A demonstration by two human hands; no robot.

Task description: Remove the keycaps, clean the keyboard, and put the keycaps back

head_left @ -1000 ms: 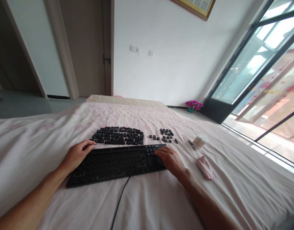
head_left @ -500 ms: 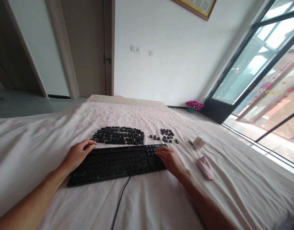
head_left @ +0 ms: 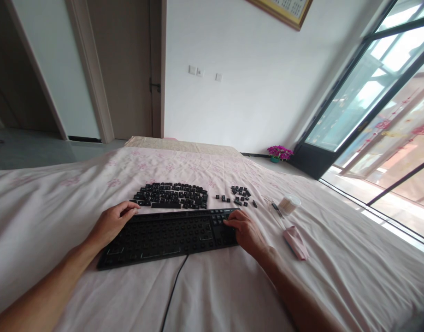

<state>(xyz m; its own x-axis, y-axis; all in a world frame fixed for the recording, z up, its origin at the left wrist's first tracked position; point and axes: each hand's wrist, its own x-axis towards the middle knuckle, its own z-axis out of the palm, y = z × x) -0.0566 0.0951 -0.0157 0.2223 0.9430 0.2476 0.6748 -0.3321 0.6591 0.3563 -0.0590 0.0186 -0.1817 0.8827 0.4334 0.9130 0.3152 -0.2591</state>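
Both bare forearms reached forward from the bottom corners. Left hand lay palm down, fingers loosely curled, thumb pointing inward. Right hand was palm down too, fingers bent and pressing down, wrist low.

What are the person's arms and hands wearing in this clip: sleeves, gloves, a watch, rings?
Nothing shows: the left hand and right hand are bare, with no gloves, and both forearms are uncovered to the frame edge. No watch, bracelet or ring is visible from this view.
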